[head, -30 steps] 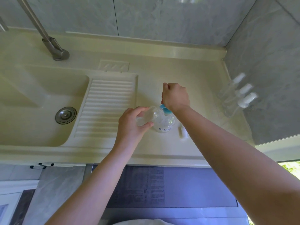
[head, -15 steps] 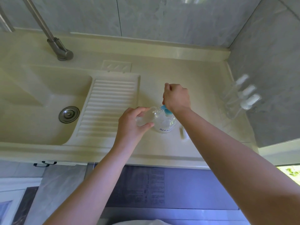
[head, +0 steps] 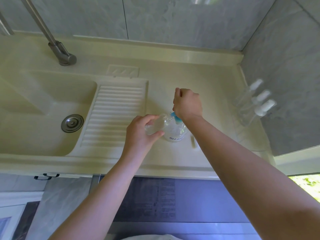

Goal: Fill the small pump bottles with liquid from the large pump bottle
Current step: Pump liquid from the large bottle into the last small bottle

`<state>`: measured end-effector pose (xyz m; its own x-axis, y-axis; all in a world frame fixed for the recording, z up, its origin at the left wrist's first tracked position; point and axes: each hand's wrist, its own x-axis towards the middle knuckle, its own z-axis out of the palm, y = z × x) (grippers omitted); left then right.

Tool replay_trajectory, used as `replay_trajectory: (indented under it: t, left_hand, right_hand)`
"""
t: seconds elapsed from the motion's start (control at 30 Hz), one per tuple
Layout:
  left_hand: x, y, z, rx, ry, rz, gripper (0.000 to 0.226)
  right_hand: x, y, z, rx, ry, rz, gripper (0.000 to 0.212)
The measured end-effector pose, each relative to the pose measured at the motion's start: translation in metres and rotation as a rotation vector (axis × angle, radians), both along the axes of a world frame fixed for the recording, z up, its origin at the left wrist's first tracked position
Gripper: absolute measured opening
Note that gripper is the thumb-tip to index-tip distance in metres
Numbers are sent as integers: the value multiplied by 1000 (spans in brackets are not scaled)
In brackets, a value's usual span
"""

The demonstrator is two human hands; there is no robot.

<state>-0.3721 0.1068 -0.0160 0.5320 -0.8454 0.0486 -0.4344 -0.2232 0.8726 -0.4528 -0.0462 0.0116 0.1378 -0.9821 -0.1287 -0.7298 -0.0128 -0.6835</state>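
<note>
Change: almost nothing is seen to have moved since the earlier frames; both hands are kept in the same poses at the large pump bottle, and only the view is shifted slightly.
Left hand (head: 142, 132): wrapped around a small clear bottle (head: 155, 126), which is held tilted with its mouth toward the blue pump.
Right hand (head: 187, 104): clenched on top of the blue pump head (head: 175, 117); whether the pump is pressed down cannot be told.
Large pump bottle (head: 174, 133): stood on the countertop (head: 199, 80), near its front edge, right of the ribbed drainboard (head: 114, 115).
Other small pump bottles (head: 254, 103): three are grouped at the countertop's right edge, against the wall.
Small white part (head: 193, 141): laid just right of the large bottle.
Sink (head: 43, 110): set at the left, with a metal drain (head: 72, 123).
</note>
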Motion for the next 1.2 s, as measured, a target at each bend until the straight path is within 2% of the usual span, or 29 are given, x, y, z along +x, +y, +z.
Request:
replay_trajectory:
  t: [0.1, 0.27, 0.5, 0.7, 0.97, 1.2]
  left_hand:
    - [-1, -1, -1, 2, 3, -1, 48]
    - [-1, -1, -1, 5, -5, -4, 47]
    - [-1, -3, 1, -1, -4, -6, 49]
    - [1, -2, 0, 0, -25, -2, 49]
    - [-2, -3, -3, 11, -14, -2, 47]
    - [1, -4, 2, 14, -6, 8, 48]
  right_hand:
    - [0, 1, 0, -22, -13, -11, 47]
    - [-5, -6, 2, 114, -101, -17, 48]
    - [1, 0, -1, 10, -47, -19, 47]
    - [-4, -2, 0, 73, -124, -45, 47]
    - [-2, 1, 0, -31, -30, 3, 50]
    - [-7, -4, 4, 52, -114, 11, 48]
